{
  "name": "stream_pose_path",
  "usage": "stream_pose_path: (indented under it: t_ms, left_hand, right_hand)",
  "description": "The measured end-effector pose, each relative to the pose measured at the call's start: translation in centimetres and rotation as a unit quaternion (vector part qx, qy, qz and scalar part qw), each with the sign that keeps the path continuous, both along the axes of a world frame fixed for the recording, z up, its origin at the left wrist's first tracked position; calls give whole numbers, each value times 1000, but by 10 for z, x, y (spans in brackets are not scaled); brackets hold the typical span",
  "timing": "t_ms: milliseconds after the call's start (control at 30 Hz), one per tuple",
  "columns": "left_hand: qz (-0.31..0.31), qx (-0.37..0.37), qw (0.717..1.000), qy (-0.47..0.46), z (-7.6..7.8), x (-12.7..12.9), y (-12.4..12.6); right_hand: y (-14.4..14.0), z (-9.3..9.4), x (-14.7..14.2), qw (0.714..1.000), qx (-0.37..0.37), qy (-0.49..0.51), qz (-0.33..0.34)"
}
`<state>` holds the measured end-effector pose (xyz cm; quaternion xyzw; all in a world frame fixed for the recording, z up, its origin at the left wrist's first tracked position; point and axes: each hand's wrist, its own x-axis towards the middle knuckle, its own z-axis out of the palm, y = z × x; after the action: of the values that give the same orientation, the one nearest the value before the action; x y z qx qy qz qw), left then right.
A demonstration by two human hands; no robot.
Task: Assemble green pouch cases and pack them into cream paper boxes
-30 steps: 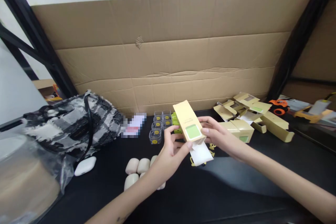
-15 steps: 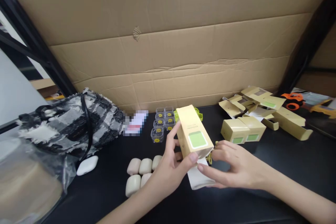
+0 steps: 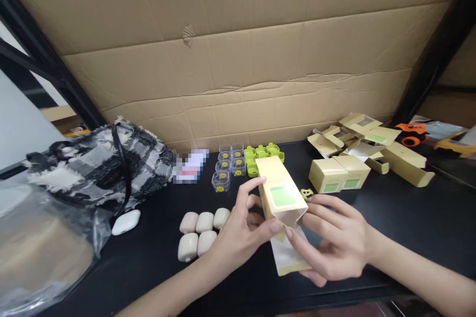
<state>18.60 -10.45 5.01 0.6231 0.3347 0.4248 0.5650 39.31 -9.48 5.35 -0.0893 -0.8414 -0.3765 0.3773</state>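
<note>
We see a tall pale-yellow cardboard carton with a green square label (image 3: 279,193) held just above the black tabletop (image 3: 409,218), near the middle of the view, its open end flap (image 3: 288,256) hanging toward us. The left hand (image 3: 241,230) grips the carton from its 9 o'clock side, thumb on the near corner and fingers curled round the far edge. The right hand (image 3: 336,245) sits at the carton's 4 o'clock, fingers loosely spread, fingertips touching the flap and the carton's lower edge, cupping rather than clamping.

At 8 o'clock from the carton lie five beige rounded soap-like bars (image 3: 199,233) in a cluster. At 11 o'clock stand small clear plastic cups with yellow smiley stickers (image 3: 226,168), and just beside them, at 12 o'clock, a bright green moulded tray (image 3: 262,154). At 2 o'clock two closed yellow boxes (image 3: 339,173) sit side by side, with a heap of unfolded yellow cartons (image 3: 372,141) behind. Far off at 9 o'clock we find a white earbud case (image 3: 126,221) beside a black-and-white woven bag (image 3: 100,168). A brown corrugated cardboard sheet (image 3: 241,59) backs the table
</note>
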Motion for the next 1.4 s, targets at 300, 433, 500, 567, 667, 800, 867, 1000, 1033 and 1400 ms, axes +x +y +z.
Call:
stream_pose_path:
  t_ms: [300, 433, 500, 567, 667, 800, 867, 1000, 1033, 1400]
  left_hand:
    - [11, 39, 999, -6, -1, -1, 0]
    - [-6, 32, 999, -42, 2, 1, -4]
    - [0, 13, 999, -52, 4, 2, -5]
    - [10, -2, 998, -55, 6, 4, -5]
    - [19, -8, 998, -59, 9, 5, -6]
    - [14, -12, 998, -60, 11, 3, -6]
    - [6, -11, 998, -60, 12, 2, -6]
    - [-2, -15, 998, -63, 12, 1, -7]
    - [-5, -16, 998, -63, 12, 1, -7]
    - [-3, 24, 1000, -17, 1, 4, -5]
  right_hand:
    - [2, 5, -3, 989, -78, 114, 51]
    - [5, 5, -1, 981, -131, 132, 58]
    - [6, 4, -1, 978, -144, 138, 59]
    - [6, 3, -1, 979, -145, 132, 55]
    - [6, 3, 0, 980, -149, 122, 55]
    - [5, 5, 0, 980, -159, 108, 59]
    - [5, 5, 1, 980, -163, 101, 58]
    - [6, 5, 2, 978, -171, 104, 60]
    - [6, 5, 2, 977, -173, 103, 63]
    - [2, 4, 1, 940, -293, 155, 75]
